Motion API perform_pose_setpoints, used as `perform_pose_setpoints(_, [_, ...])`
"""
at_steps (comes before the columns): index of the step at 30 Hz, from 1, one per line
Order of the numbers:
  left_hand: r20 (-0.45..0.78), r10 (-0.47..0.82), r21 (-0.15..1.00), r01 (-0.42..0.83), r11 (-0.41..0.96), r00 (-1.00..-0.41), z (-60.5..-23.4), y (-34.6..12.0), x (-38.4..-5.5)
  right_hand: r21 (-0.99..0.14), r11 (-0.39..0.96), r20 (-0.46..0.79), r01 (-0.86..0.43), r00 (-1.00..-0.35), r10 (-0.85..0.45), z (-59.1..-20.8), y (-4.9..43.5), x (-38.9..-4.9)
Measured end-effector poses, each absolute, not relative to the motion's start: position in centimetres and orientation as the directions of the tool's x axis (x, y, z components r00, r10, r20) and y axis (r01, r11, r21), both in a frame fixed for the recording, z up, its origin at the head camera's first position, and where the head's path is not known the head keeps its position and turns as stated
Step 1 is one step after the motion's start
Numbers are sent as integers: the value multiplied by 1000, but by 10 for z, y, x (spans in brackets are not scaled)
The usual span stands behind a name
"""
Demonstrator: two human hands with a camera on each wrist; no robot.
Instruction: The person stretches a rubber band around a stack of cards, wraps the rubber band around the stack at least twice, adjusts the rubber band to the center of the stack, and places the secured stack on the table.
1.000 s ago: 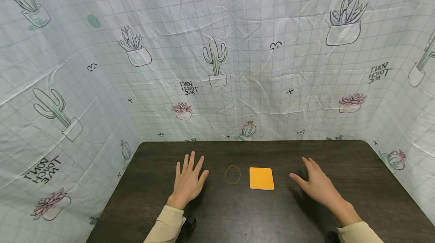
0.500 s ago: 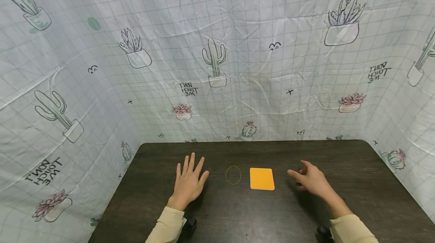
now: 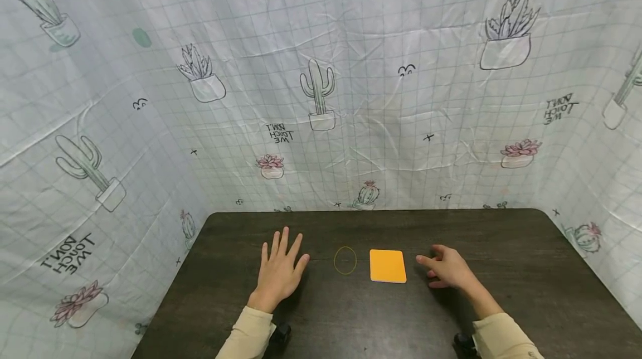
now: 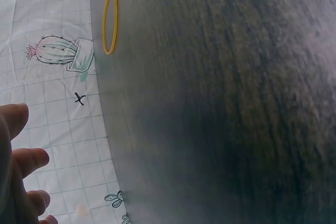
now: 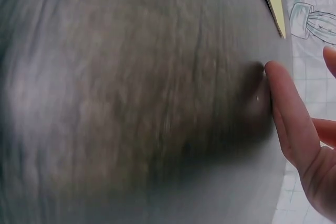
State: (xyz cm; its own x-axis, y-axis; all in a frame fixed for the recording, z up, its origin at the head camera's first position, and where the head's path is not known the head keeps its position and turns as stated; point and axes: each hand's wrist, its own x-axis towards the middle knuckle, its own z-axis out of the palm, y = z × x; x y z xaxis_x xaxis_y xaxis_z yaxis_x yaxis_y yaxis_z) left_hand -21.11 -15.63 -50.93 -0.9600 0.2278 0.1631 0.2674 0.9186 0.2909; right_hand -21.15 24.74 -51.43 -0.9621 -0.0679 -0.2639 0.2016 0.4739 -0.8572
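Observation:
A flat orange square pad (image 3: 388, 266), its kind not plain, lies on the dark table in the head view. To its left is a thin yellow rubber band (image 3: 356, 260), spread in an oval; the left wrist view shows the same rubber band (image 4: 115, 22) near the table's far edge. My left hand (image 3: 278, 272) is left of the band, fingers spread and straight, touching neither object. Just right of the pad, my right hand (image 3: 447, 267) reaches in with bent, parted fingers and holds nothing. In the right wrist view, a pale edge of the pad (image 5: 274, 3) shows beyond the fingers.
A dark wood-grain table (image 3: 361, 320) spans the lower head view. Behind and on both sides hangs a white gridded cloth (image 3: 381, 97) printed with cacti, meeting the table's far edge. A black strap device (image 3: 281, 334) sits by the left cuff.
My right hand has moved left toward the orange pad, and its fingers have bent more. The left hand, the band and the pad have stayed in place.

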Motion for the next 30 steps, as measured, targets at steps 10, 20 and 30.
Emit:
perform_pose_setpoints(10, [158,227,296,265,917,-961,-510,-157,-211,-846,491,-279,207,-957,-76,-516,229,-221])
perform_pose_setpoints(20, [147,222,293,257,921,-964,-511,-158,-212,-827,514,-304,227,-950,-68,-516,214,-231])
perform_pose_setpoints(30, [134,217,306,249,919,-967,-511,-160,-211,-791,569,-294,224,-955,-33,-523,202,-234])
